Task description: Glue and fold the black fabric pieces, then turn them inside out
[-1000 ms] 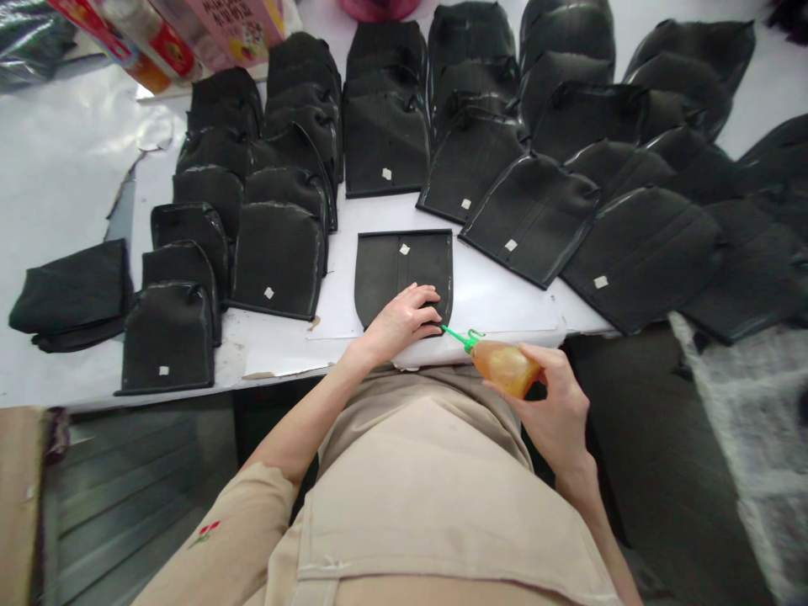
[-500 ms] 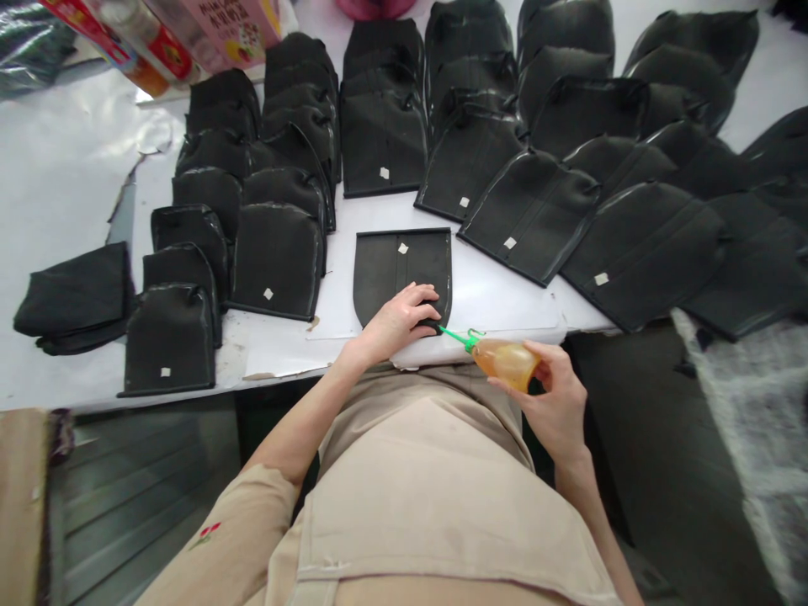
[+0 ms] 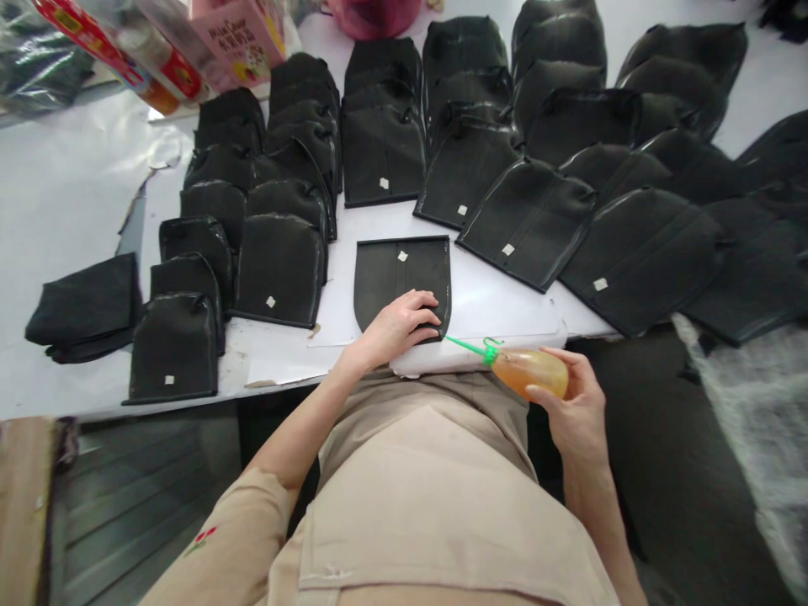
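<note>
In mid-frame, the left hand (image 3: 404, 326) lies with loose fingers on the black rounded panel (image 3: 375, 273), which looks thin and bendy, and right of the middle the right hand (image 3: 579, 402) grasps a squeeze bottle (image 3: 528, 373), likely light and squishy, best held round its fat belly.

L hand (image 3: 396, 326) palm-down, fingers (image 3: 424, 300) slightly spread; R hand (image 3: 579, 408) curled w/ thumb (image 3: 544, 396) opp.
</note>
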A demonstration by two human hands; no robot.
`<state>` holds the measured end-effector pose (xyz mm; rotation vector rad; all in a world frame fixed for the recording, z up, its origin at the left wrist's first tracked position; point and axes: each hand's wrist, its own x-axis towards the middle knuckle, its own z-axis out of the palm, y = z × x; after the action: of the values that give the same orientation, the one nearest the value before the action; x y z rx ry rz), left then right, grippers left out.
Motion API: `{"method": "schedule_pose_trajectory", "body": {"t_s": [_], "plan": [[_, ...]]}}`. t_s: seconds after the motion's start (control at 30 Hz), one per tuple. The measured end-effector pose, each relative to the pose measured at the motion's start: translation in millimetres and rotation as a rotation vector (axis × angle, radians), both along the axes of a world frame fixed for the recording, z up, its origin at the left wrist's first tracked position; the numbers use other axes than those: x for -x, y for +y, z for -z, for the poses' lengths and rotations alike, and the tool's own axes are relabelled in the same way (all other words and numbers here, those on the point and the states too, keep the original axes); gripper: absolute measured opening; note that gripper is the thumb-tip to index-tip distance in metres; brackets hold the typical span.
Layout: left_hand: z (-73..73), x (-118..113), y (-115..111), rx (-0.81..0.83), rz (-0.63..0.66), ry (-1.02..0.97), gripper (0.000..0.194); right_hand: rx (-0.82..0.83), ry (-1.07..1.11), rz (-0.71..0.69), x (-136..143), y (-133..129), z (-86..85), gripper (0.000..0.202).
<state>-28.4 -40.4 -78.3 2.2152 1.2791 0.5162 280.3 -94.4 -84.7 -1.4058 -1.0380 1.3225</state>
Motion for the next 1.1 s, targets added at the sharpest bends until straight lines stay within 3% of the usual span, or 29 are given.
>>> {"method": "schedule_pose_trajectory", "body": {"t_s": [0.13, 0.23, 0.37, 0.5, 0.7, 1.1], "plan": [[-2.3, -14, 10, -0.069, -0.061, 0.142, 0.017, 0.052, 0.319, 0.09, 4, 2, -2.1, 0.062], [2.1, -29, 17, -0.106, -0.201, 0.157, 0.018, -0.014, 0.373, 0.166, 8, 6, -7.6, 0.06], [9.9, -36, 19, -0.074, -0.317, 0.059, 0.017, -0.121, 0.111, 0.241, 12, 8, -12.5, 0.058], [11.2, -29, 19, -0.053, -0.271, 0.024, 0.012, -0.195, -0.209, 0.229, 12, -4, -5.0, 0.065], [11.5, -30, 20, -0.089, -0.273, 0.064, 0.008, -0.231, -0.323, 0.176, 12, -21, 13.0, 0.07], [15.3, -31, 18, -0.09, -0.296, 0.09, 0.011, -0.533, -0.539, 0.037, 19, -10, 19.0, 0.061]]}}
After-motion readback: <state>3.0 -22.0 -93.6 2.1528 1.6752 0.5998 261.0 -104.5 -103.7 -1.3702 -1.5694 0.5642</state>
